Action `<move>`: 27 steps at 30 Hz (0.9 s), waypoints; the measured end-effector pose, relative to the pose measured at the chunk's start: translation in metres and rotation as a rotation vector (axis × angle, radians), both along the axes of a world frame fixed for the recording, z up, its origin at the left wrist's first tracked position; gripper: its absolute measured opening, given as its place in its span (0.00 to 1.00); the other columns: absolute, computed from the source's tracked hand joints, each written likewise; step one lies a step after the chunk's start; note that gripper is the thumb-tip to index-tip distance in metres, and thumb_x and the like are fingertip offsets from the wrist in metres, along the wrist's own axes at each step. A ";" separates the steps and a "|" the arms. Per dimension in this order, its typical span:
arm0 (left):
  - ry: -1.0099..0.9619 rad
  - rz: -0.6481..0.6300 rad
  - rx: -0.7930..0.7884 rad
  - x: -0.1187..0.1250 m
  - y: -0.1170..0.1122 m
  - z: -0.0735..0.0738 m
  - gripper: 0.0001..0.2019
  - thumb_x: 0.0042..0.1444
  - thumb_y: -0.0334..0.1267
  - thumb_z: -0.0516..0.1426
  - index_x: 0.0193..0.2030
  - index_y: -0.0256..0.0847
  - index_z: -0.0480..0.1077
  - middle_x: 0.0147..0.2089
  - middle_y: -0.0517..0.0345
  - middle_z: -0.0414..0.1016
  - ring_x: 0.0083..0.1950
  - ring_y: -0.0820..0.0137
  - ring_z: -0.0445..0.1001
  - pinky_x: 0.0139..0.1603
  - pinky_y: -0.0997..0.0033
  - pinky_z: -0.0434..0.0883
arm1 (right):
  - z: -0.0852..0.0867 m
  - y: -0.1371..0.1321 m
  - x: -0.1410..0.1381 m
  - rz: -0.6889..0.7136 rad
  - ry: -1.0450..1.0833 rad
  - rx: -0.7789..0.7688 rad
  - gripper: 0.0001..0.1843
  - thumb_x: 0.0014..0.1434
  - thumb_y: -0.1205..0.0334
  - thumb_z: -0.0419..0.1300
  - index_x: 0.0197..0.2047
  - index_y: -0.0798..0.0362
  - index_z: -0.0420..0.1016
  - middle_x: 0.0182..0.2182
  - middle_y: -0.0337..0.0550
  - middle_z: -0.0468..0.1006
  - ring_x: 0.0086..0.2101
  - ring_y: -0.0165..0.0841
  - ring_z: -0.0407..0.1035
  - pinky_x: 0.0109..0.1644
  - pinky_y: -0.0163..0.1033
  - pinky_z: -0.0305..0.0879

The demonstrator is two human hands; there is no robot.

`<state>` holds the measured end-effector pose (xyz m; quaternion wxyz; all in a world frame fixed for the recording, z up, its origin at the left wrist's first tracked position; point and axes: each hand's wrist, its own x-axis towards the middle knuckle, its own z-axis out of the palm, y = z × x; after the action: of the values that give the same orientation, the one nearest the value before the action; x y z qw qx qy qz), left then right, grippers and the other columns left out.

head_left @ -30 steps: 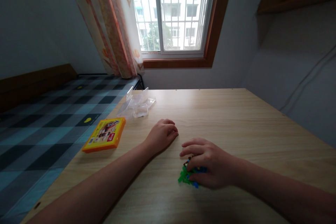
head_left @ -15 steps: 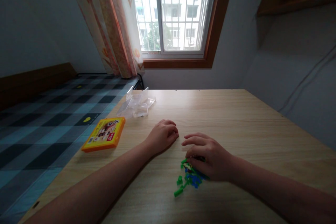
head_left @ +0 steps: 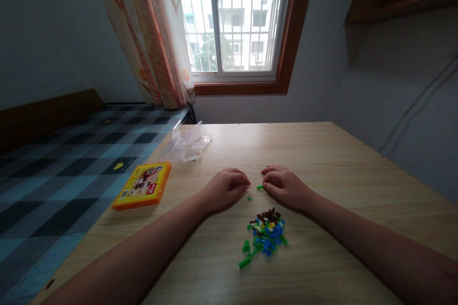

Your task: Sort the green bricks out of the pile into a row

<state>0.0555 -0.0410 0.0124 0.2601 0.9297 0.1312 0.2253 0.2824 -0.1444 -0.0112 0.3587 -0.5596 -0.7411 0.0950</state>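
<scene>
Right hand (head_left: 281, 186), nearer, appears pinched on green piece (head_left: 260, 187) at its 9 o'clock, long axis roughly 9–3. Left hand (head_left: 227, 188) curled; fingertip contact can't be told. Brick pile (head_left: 268, 236) near right hand's 6–7 o'clock.

Head-worn view, forward and down across table (head_left: 322, 167) toward window (head_left: 246, 28)
</scene>
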 end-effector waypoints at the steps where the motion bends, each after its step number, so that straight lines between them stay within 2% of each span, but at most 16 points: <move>1: -0.008 0.015 0.017 0.001 0.000 -0.001 0.09 0.62 0.33 0.56 0.43 0.41 0.79 0.45 0.52 0.79 0.47 0.66 0.75 0.53 0.65 0.72 | -0.001 0.002 -0.001 -0.014 -0.011 0.002 0.08 0.60 0.64 0.60 0.31 0.52 0.79 0.44 0.47 0.79 0.48 0.38 0.72 0.56 0.45 0.65; 3: 0.001 0.028 0.089 0.002 0.000 -0.004 0.12 0.64 0.33 0.54 0.47 0.42 0.78 0.48 0.51 0.79 0.49 0.64 0.75 0.55 0.62 0.71 | -0.004 0.008 -0.002 -0.059 -0.025 0.017 0.07 0.61 0.61 0.60 0.36 0.52 0.80 0.47 0.48 0.78 0.49 0.39 0.71 0.57 0.47 0.66; 7: 0.084 0.022 0.250 0.004 -0.003 -0.005 0.16 0.66 0.34 0.52 0.56 0.44 0.75 0.54 0.49 0.76 0.55 0.61 0.72 0.59 0.56 0.69 | -0.010 0.013 -0.003 -0.113 -0.001 0.085 0.13 0.62 0.63 0.57 0.49 0.52 0.77 0.51 0.50 0.76 0.54 0.40 0.68 0.61 0.50 0.64; 11: 0.146 0.043 0.327 0.003 -0.005 -0.006 0.17 0.68 0.39 0.51 0.59 0.46 0.73 0.60 0.47 0.72 0.60 0.59 0.69 0.63 0.54 0.67 | -0.002 0.002 -0.007 -0.114 0.038 0.174 0.13 0.65 0.63 0.55 0.49 0.51 0.77 0.52 0.51 0.75 0.55 0.39 0.67 0.62 0.51 0.64; 13: 0.147 0.062 0.323 0.003 -0.004 -0.006 0.16 0.68 0.40 0.51 0.58 0.46 0.74 0.60 0.48 0.72 0.60 0.59 0.69 0.63 0.54 0.67 | 0.006 -0.011 -0.013 -0.033 0.009 0.219 0.12 0.66 0.62 0.55 0.48 0.50 0.77 0.53 0.50 0.74 0.57 0.40 0.65 0.63 0.51 0.63; 16: 0.103 0.124 0.285 0.002 0.000 -0.008 0.15 0.67 0.36 0.51 0.53 0.43 0.76 0.57 0.49 0.75 0.58 0.60 0.72 0.61 0.55 0.69 | 0.020 -0.033 -0.027 0.205 -0.092 0.250 0.09 0.65 0.62 0.57 0.44 0.49 0.79 0.55 0.47 0.73 0.61 0.40 0.61 0.65 0.51 0.59; 19: 0.055 0.198 0.255 0.001 0.006 -0.011 0.13 0.63 0.32 0.53 0.47 0.41 0.79 0.52 0.51 0.78 0.53 0.62 0.74 0.58 0.58 0.71 | 0.028 -0.053 -0.043 0.372 -0.215 0.230 0.08 0.64 0.60 0.59 0.44 0.46 0.80 0.57 0.43 0.72 0.62 0.39 0.60 0.70 0.52 0.52; 22: 0.035 0.265 0.247 0.001 0.010 -0.012 0.11 0.60 0.29 0.55 0.42 0.41 0.80 0.47 0.53 0.80 0.49 0.62 0.75 0.56 0.60 0.72 | 0.030 -0.067 -0.056 0.447 -0.316 0.178 0.09 0.63 0.56 0.61 0.44 0.43 0.80 0.60 0.39 0.70 0.65 0.41 0.57 0.73 0.54 0.43; 27: 0.046 0.328 0.235 0.003 0.013 -0.012 0.09 0.58 0.29 0.57 0.36 0.42 0.79 0.43 0.55 0.80 0.46 0.63 0.76 0.54 0.60 0.72 | 0.024 -0.072 -0.069 0.476 -0.379 0.156 0.09 0.63 0.55 0.60 0.45 0.44 0.79 0.63 0.38 0.66 0.67 0.42 0.52 0.74 0.57 0.35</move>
<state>0.0584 -0.0285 0.0008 0.1067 0.9247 0.2597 0.2570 0.2137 -0.2166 0.0129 0.2236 -0.3491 -0.9099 0.0131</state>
